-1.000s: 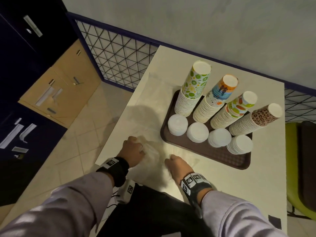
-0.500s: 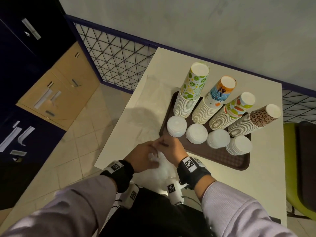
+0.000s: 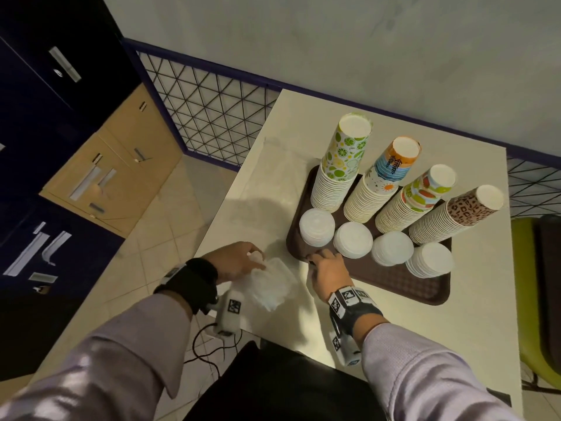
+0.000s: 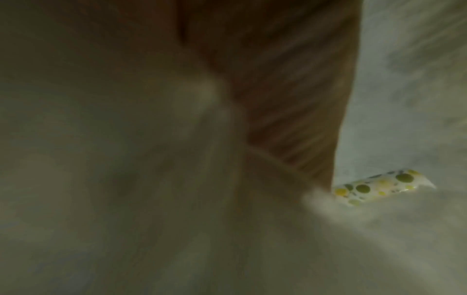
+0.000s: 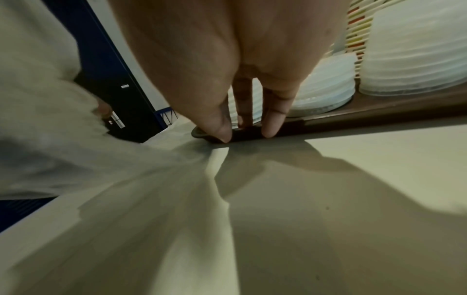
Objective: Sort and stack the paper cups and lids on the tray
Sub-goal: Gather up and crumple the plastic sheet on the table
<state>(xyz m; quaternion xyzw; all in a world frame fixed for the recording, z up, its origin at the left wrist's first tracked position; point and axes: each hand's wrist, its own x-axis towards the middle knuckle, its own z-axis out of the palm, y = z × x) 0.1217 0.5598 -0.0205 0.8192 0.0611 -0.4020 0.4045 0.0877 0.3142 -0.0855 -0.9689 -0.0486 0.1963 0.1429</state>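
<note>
We see the right hand (image 3: 329,273) fingers (image 5: 271,121) pinching the tray (image 3: 394,276) corner at 7 o'clock. Left hand (image 3: 239,259) clutches crumpled plastic (image 3: 270,284), 9 o'clock of tray.

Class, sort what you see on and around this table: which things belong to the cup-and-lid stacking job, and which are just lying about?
Belong to the job:
tray
four cup stacks
four lid stacks
right hand, gripping the tray's near edge

Lying about:
crumpled clear plastic, held by the left hand
table
green chair

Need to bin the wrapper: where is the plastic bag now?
In the head view, the plastic bag lies crumpled at the table's near edge, gripped by the left hand, left of the tray.
</note>
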